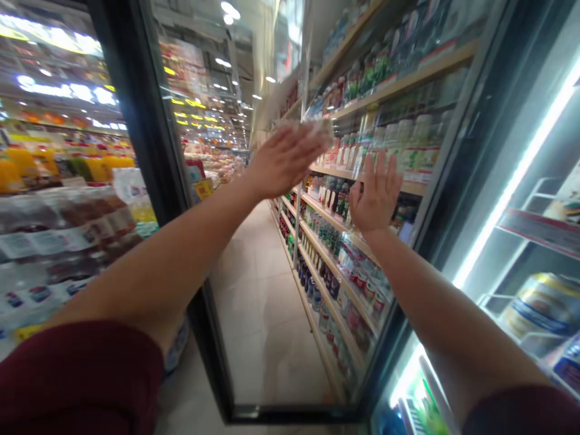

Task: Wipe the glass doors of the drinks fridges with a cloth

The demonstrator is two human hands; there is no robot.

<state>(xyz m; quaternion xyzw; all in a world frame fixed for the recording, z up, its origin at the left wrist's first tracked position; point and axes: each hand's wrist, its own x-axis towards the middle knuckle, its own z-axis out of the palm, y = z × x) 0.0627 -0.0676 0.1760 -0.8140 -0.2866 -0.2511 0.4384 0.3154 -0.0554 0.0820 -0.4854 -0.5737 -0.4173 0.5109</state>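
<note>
A black-framed glass door (294, 414) stands open in front of me. My left hand (283, 160) reaches across it, its fingers stretched and smeared by motion, flat over a pale wiping cloth (327, 132) pressed at the glass. Only an edge of that cloth shows past the fingertips. To the right, my right hand (376, 193) lies against the pane with its fingers spread, holding nothing.
Through the glass, shelves of bottles (335, 272) run beside a tiled aisle (258, 290). Stacked bottle packs (54, 235) stand on the left. At right is the lit cooler interior with a can pack (544, 302) on a wire shelf.
</note>
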